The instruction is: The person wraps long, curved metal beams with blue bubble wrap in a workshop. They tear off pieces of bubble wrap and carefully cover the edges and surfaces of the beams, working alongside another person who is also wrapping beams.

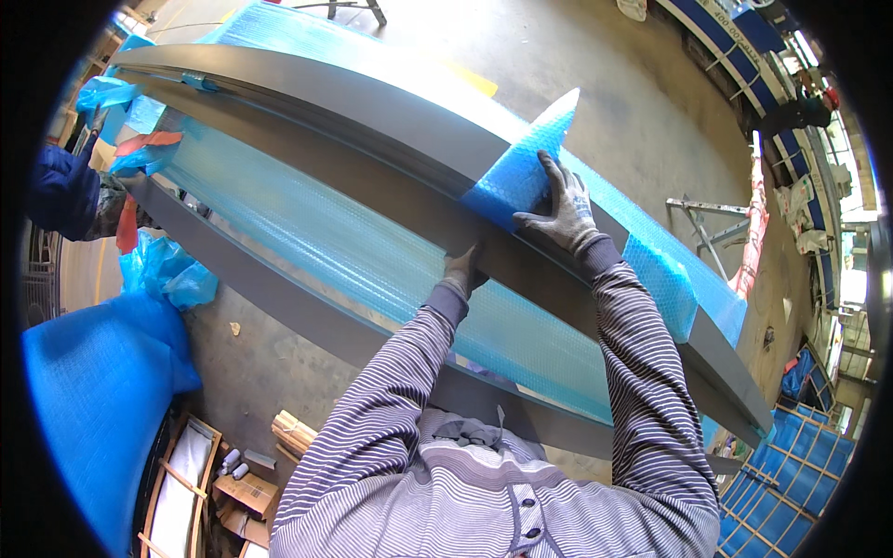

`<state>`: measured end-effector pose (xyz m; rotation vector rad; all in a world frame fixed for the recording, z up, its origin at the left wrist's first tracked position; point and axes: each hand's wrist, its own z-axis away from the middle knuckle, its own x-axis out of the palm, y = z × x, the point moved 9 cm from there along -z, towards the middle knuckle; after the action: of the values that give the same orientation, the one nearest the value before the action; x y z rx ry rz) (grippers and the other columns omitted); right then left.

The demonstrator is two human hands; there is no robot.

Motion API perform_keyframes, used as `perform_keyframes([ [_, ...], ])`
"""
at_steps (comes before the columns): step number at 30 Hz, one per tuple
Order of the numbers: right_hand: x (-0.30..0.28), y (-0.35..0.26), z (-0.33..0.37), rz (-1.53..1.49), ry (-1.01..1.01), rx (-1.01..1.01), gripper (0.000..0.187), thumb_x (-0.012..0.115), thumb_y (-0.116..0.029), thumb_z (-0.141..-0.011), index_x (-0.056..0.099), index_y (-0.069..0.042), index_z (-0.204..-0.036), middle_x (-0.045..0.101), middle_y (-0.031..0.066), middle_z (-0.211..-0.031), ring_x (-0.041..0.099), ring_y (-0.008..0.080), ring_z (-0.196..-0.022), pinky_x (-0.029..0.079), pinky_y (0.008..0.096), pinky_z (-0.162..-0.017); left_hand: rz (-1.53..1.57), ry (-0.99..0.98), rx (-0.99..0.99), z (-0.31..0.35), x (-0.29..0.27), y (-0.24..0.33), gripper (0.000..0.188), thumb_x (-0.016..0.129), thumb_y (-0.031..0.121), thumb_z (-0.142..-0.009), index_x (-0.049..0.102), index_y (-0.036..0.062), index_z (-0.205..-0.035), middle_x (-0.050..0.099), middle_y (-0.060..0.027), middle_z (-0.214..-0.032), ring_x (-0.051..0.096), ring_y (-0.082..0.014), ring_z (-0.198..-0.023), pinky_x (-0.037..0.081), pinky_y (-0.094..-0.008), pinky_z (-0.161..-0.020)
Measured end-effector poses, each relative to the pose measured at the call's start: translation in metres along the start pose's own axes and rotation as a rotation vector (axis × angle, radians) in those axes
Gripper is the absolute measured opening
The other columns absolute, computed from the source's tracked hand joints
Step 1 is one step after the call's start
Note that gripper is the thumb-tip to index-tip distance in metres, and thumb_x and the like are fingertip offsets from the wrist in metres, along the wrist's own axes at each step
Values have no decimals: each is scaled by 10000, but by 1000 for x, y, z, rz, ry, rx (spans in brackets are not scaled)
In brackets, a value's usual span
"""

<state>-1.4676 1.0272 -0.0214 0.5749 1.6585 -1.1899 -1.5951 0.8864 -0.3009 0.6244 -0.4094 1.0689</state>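
A long dark grey frame crosses in front of me from upper left to lower right, its rails looking bent. My left hand, in a grey work glove, is closed around the near edge of its middle rail; some of the fingers are hidden. On the rail's far side, my gloved right hand lies with thumb and fingers spread against a strip of blue bubble wrap. One corner of that strip sticks up. Farther right, another bubble wrap strip covers part of the frame.
Clear bluish bubble wrap sheeting spans the frame's opening. At the left, a person in dark blue stands by the frame's end. A blue wrapped bundle, cardboard boxes and wood strips lie lower left. A metal stand is at right.
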Motion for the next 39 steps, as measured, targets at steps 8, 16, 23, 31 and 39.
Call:
perform_keyframes([
  [8, -46, -20, 128, -473, 581, -11, 911, 797, -333, -852, 296, 2, -1535, 405, 219, -1510, 382, 334, -1423, 303, 452, -1182, -596, -97, -57, 34, -8, 23, 672, 806, 331, -845, 465, 125, -1386, 556, -135, -1280, 636, -309, -1075, 570, -493, -878],
  [16, 37, -1, 242, -490, 309, 335, 799, 700, -418, -917, 366, 16, -1500, 511, 205, -1391, 491, 304, -1317, 370, 421, -1125, -392, 70, -159, 76, -48, 2, 667, 742, 389, -899, 448, 112, -1430, 500, -175, -1372, 606, -359, -1129, 571, -499, -892],
  [23, 13, 4, 205, -535, 374, 233, 737, 784, -263, -862, 447, 40, -1443, 582, 216, -1322, 555, 305, -1249, 422, 411, -1081, -408, -33, -27, 183, -65, 43, 676, 675, 358, -961, 341, 53, -1464, 498, -225, -1387, 573, -386, -1230, 553, -505, -972],
  [31, 50, -12, 35, -1744, -50, 435, 649, 458, -504, -1044, 485, 19, -1427, 637, 153, -1267, 593, 235, -1159, 446, 360, -1040, -436, 43, 148, 284, -113, 59, 536, 617, 353, -999, 450, 34, -1396, 565, -199, -1282, 604, -348, -1171, 552, -456, -962],
  [39, 192, -124, 102, 52, -481, -79, 596, 565, -503, -931, 539, -162, -1419, 451, 197, -1502, 283, 361, -1476, 199, 559, -1197, -553, 185, 313, 329, -136, 74, 543, 552, 354, -1032, 433, -5, -1422, 580, -213, -1275, 640, -286, -1125, 578, -393, -907],
])
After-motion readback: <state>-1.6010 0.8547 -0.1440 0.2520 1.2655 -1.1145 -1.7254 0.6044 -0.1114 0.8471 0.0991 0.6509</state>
